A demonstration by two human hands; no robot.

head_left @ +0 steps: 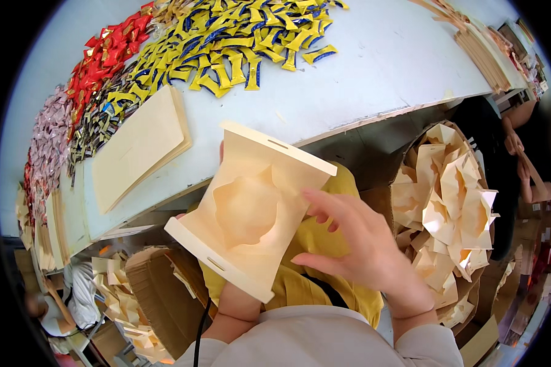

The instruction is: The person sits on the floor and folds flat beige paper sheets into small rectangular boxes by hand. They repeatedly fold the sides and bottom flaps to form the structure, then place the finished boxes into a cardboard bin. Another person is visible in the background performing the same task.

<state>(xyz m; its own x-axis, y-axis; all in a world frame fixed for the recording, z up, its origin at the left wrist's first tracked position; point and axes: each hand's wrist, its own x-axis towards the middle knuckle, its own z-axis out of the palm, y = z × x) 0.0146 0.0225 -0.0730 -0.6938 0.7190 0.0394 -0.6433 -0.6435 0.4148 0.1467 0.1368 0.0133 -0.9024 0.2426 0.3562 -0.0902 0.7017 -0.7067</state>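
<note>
A cream folded card box (291, 177) is held tilted over my lap. A wavy-edged opening is cut in its face, and a slotted flap runs along each of two ends. My left hand (237, 300) grips it from behind; the box covers most of that hand, leaving only fingertips at its left side and the wrist below. Beside the box's right edge, my right hand (358, 244) is open, thumb and fingers spread. Its index fingertip is close to the edge; whether it touches, I cannot tell.
Yellow-and-blue sweets (226, 43), red sweets (110, 52) and pink sweets (49, 122) are heaped on the white table (373, 67). Flat card sheets (144, 144) lie near its edge. A carton of folded boxes (447, 202) stands at right. Another person's hands (514, 144) show at far right.
</note>
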